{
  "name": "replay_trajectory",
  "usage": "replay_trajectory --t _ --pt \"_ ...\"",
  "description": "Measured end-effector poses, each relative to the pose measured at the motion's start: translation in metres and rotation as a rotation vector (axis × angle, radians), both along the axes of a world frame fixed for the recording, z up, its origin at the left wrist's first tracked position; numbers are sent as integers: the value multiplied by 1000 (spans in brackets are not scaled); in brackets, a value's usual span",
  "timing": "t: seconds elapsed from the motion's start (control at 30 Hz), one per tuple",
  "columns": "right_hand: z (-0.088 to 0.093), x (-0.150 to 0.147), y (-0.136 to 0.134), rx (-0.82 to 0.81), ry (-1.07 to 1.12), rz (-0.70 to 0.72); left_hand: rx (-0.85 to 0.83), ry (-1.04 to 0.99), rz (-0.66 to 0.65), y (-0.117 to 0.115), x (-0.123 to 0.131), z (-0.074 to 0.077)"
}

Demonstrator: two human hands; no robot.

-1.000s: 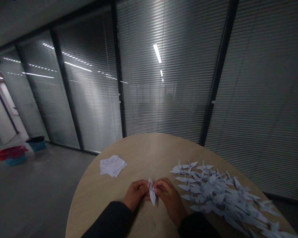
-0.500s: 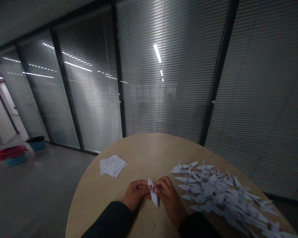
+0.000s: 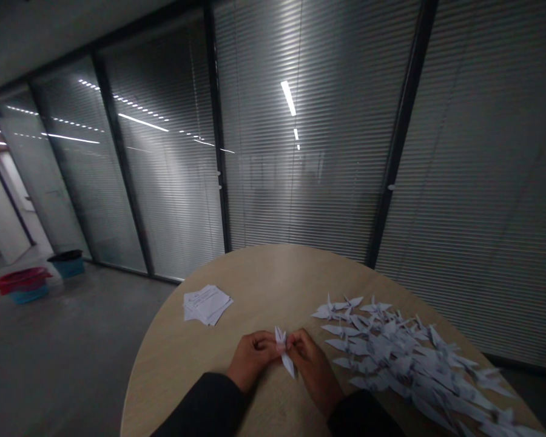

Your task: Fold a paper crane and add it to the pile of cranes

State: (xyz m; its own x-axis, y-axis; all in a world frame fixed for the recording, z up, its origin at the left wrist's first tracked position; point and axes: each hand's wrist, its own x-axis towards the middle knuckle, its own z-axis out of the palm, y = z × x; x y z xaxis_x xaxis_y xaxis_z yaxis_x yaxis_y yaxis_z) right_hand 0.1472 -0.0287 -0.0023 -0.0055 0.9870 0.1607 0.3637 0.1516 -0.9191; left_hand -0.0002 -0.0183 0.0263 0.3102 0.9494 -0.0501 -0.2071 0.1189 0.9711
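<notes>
A partly folded white paper crane (image 3: 287,363) is pinched between both hands over the near part of the round wooden table (image 3: 273,273). My left hand (image 3: 253,357) grips it from the left, thumb and fingers pressed together at its middle. From the right, my right hand (image 3: 313,365) pinches the same middle part with thumb and forefinger. Two narrow points of the paper stick up away from me, and a wider point hangs toward me. The fingertips hide the centre folds.
Many finished paper cranes (image 3: 404,352) lie heaped on the table's right side. A stack of printed paper squares (image 3: 208,304) sits at the left. Glass partitions with blinds (image 3: 309,200) stand behind. Two bins, one red-lined (image 3: 20,282) and one black-lined (image 3: 67,264), are on the floor.
Both hands have shifted slightly right with the paper crane. The right fingers have closed in nearer the left ones at its middle.
</notes>
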Motion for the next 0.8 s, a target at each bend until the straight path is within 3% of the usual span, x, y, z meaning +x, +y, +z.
replay_trajectory --t 0.23,0.57,0.8 --pt "2 -6 -3 32 11 -12 8 -26 92 2 1 -4" --pt "-6 -10 -1 17 112 -13 28 -48 124 4 -1 -8" --pt "2 -7 -6 -1 49 74 189 139 203 10 -7 -11"
